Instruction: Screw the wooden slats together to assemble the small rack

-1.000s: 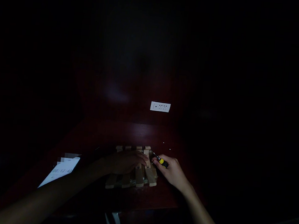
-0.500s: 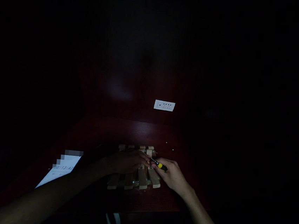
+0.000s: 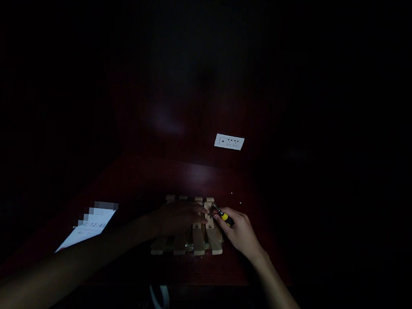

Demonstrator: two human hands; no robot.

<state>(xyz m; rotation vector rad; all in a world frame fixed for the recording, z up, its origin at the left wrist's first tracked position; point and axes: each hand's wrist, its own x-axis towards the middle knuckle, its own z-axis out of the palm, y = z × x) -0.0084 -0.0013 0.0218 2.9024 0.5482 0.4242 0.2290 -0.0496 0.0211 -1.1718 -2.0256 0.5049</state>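
Several pale wooden slats (image 3: 198,243) lie side by side on the dark red table, with something clear and shiny beneath or between them. Flat across the slats rests my left hand (image 3: 180,217), its fingers stretched out and pointing right. My right hand (image 3: 235,228) is closed around a yellow and black screwdriver (image 3: 226,218) at the right edge of the slats. The tool's tip points up and left, near the upper part of the rightmost slat (image 3: 214,242). Small dark round spots show on the two right slats.
A lit screen (image 3: 87,230) lies on the left of the dark red table (image 3: 197,173). Two tiny pale bits (image 3: 240,203) lie behind my right hand. A white socket plate (image 3: 229,141) is on the back wall. Below the front edge shows a pale curved strip (image 3: 159,301).
The screwdriver's tip has come away from my left fingertips, up towards the top of the rightmost slat. My left hand has drawn slightly back, uncovering more of that slat. The view has shifted slightly.
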